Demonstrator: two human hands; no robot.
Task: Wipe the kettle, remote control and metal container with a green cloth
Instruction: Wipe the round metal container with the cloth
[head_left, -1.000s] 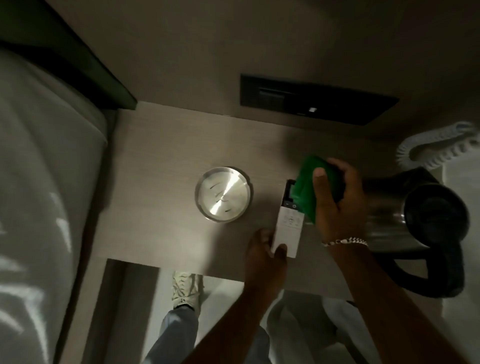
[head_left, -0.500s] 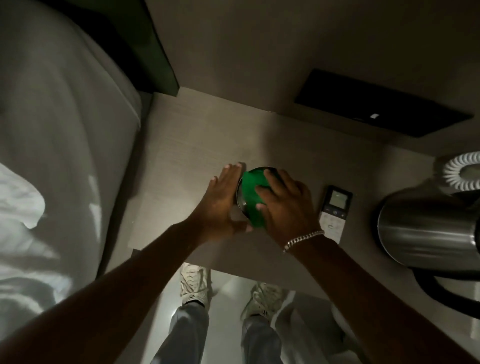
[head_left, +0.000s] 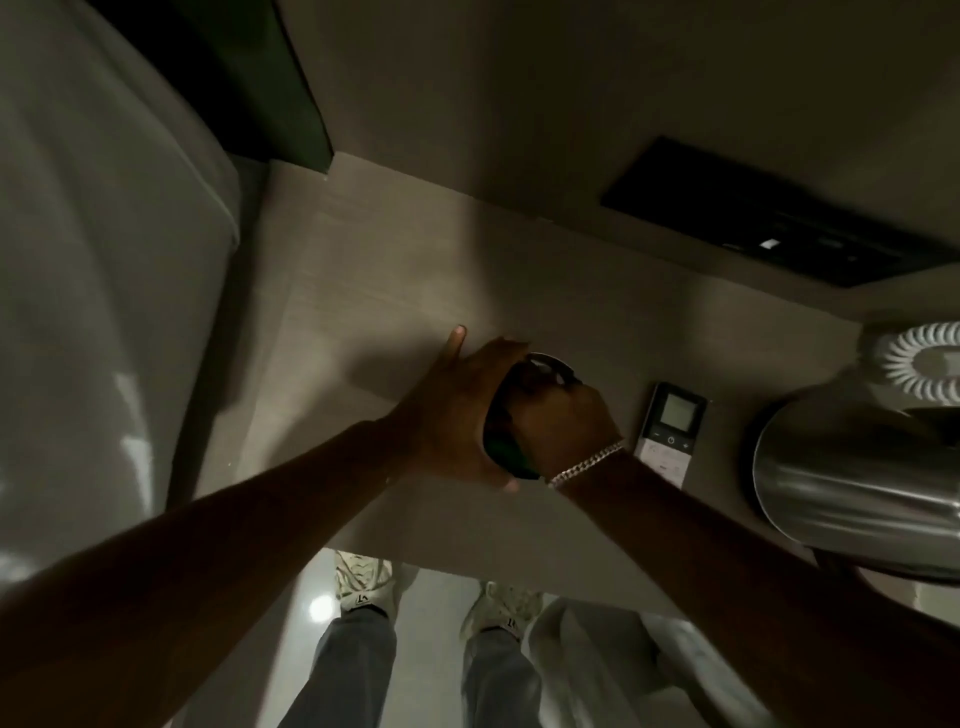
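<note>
The round metal container (head_left: 548, 364) is lifted and tilted over the bedside table, mostly hidden between my hands. My left hand (head_left: 457, 415) grips its left side, with one finger pointing out. My right hand (head_left: 563, 423), with a chain bracelet at the wrist, presses the green cloth (head_left: 506, 449) against the container; only a dark green patch shows. The white remote control (head_left: 670, 434) lies flat just to the right of my right hand. The steel kettle (head_left: 857, 488) stands at the right edge.
The wooden bedside table (head_left: 395, 291) meets the wall at the back, where a dark switch panel (head_left: 753, 228) sits. A bed with white sheets (head_left: 93, 312) fills the left. A coiled white cord (head_left: 919, 364) lies behind the kettle. My shoes (head_left: 363, 584) show below the table's front edge.
Both hands left the remote and went left to the metal container. The left hand now clasps it and tilts it up, while the right hand with the cloth covers more of it.
</note>
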